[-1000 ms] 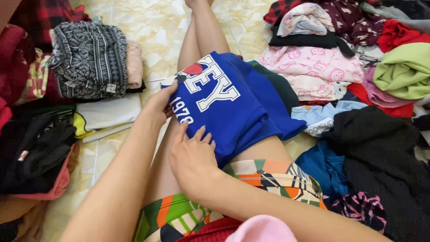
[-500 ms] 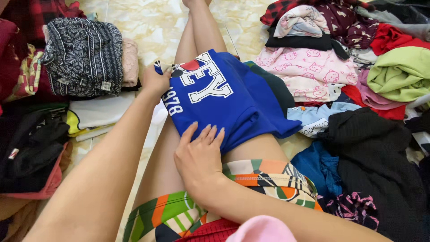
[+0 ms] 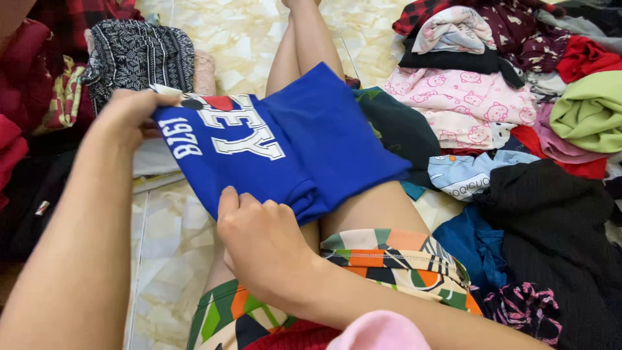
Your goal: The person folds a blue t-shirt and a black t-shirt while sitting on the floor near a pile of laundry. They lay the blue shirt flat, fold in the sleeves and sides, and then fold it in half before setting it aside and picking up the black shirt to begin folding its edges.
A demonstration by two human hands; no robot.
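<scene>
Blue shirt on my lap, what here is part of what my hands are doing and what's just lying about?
In hand:
blue shirt, folded across the legs
left hand gripping its far edge
right hand gripping its near edge

Lying about:
pink patterned garment
green garment
black-and-white patterned folded piece
black garment

The blue shirt [image 3: 304, 149] looks like soft, matt knit cloth, its white lettering flatter and smoother, like a print. The floor [image 3: 246, 32] is glossy stone-patterned tile, cream with pale veins. On the far left, a black-and-white garment [image 3: 139, 55] shows a rougher, woven-looking patterned weave. On the right, the pink printed cloth [image 3: 460, 97] appears thin, soft cotton, the green garment [image 3: 586, 110] matt and fleecy, and the black garment [image 3: 551, 227] finely ribbed and dull.
</scene>
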